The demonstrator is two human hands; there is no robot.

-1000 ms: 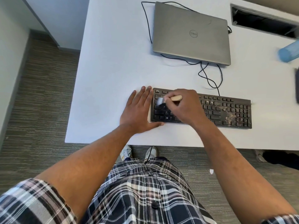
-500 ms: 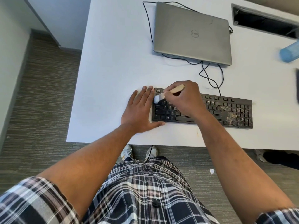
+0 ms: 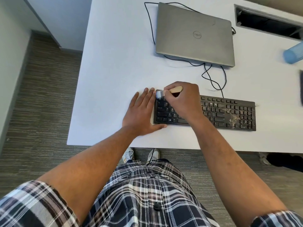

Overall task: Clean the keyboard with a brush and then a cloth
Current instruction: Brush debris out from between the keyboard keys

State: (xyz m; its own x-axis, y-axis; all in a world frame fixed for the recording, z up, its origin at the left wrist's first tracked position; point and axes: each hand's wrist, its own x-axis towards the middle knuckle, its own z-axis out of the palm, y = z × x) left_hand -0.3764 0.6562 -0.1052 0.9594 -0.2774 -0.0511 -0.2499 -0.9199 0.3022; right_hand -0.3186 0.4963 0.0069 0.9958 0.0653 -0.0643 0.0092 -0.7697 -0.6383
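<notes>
A black keyboard (image 3: 229, 112) lies on the white desk (image 3: 114, 71), with pale crumbs and dust over its right half. My right hand (image 3: 182, 100) grips a small wooden-handled brush (image 3: 176, 89); its white bristles sit on the keyboard's far left corner. My left hand (image 3: 141, 112) lies flat on the desk against the keyboard's left end, fingers straight, thumb along the front edge. No cloth is in view.
A closed grey laptop (image 3: 195, 35) sits behind the keyboard, black cables (image 3: 213, 76) looping between them. A blue bottle (image 3: 293, 53) lies at the right edge. A cable slot (image 3: 267, 23) opens at the desk's back right. Carpet lies beyond the desk's left and front edges.
My right hand has moved the brush from the lower left keys away from me to the keyboard's top left corner. My left hand has stayed put.
</notes>
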